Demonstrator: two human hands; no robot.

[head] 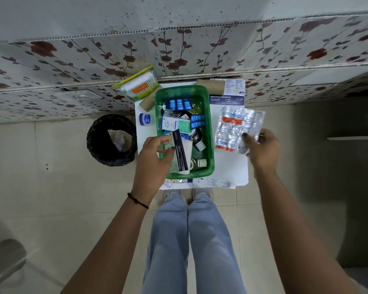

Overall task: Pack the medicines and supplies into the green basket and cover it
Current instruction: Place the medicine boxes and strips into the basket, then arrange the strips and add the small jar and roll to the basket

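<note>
Hands (155,153) (261,147) gripping dressings box (180,153), blister strips (236,128)

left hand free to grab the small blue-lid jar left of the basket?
Probably not yet. The left hand is holding a dressings box over the green basket. The jar sits unobstructed on the table, just beyond that hand, so reaching it looks easy once the box is released.

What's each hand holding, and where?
Left hand: dressings box, at its left edge, over the basket. Right hand: pill strips, by their lower right corner.
</note>
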